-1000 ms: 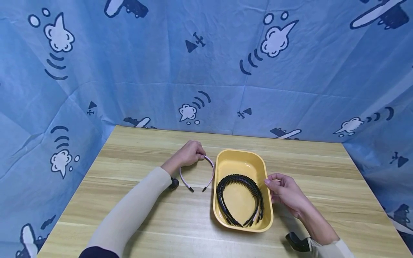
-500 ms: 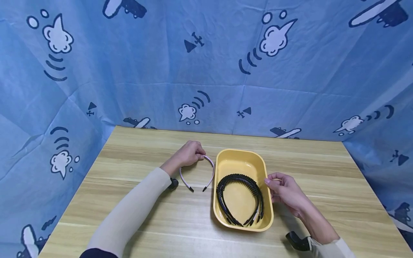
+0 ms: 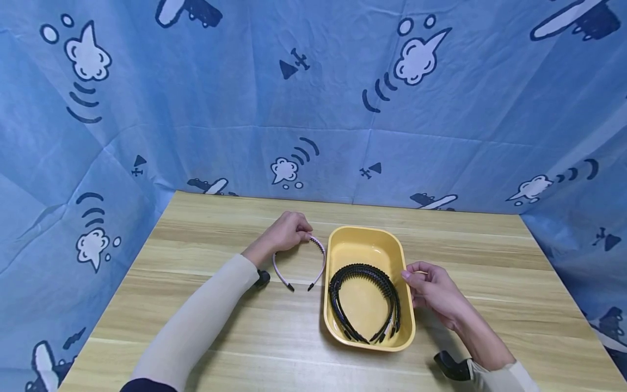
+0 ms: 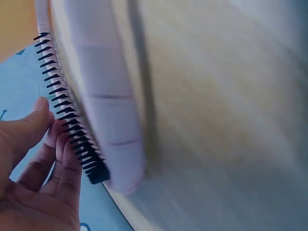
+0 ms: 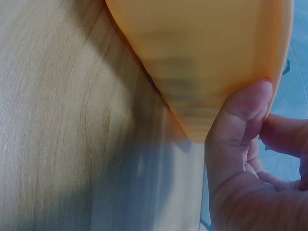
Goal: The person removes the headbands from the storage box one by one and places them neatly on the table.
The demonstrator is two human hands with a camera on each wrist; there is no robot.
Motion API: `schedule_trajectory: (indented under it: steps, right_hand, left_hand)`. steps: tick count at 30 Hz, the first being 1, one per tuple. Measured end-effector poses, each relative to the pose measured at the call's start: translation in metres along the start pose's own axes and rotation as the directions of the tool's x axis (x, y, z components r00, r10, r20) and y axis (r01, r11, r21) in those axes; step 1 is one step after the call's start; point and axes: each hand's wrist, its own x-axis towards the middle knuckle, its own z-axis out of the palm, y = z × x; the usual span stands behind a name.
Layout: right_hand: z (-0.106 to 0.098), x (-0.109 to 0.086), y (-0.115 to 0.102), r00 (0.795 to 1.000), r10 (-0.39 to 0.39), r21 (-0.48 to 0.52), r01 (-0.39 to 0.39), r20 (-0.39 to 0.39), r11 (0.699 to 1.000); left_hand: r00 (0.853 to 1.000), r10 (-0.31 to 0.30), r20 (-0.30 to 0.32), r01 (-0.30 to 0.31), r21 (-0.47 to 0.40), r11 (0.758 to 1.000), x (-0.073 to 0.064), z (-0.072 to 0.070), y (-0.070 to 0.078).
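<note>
A pale lilac headband [image 3: 324, 261] with black comb teeth stands on the table, its black-tipped ends toward me. My left hand [image 3: 289, 231] pinches it at the top of its arc; in the left wrist view, thumb and fingers meet at the toothed part of the headband [image 4: 60, 96]. Just right of it is a yellow plastic tray [image 3: 362, 245]. Several black toothed headbands [image 3: 362, 269] lie nested in the tray's near part. My right hand [image 3: 436, 291] grips the tray's right rim between thumb and fingers, as the right wrist view of the tray wall [image 5: 202, 53] also shows.
The wood-grain table [image 3: 235, 326] runs to a blue patterned cloth [image 3: 323, 98] hanging at the back and sides. A black strap piece [image 3: 452, 368] sits at the right wrist, and another dark piece [image 3: 263, 279] at the left one.
Almost nothing differs. My left hand rises very slightly at the headband's top; the tray and right hand stay in place.
</note>
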Motion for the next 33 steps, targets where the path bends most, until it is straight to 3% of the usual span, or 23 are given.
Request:
schedule_trajectory:
  steps: [16,33]
  right_hand:
    - [0.0,-0.001,-0.001,1.0,-0.003,-0.003,0.003,-0.003,1.0]
    - [0.0,-0.002,-0.003,1.0,0.006,0.005,-0.006,-0.008,1.0]
  left_hand:
    - [0.999,0.041,-0.012,-0.041,-0.015,0.999,0.004,-0.008,0.017]
    - [0.999,0.029,0.024,-0.028,-0.059,0.998,0.008,-0.013,0.041]
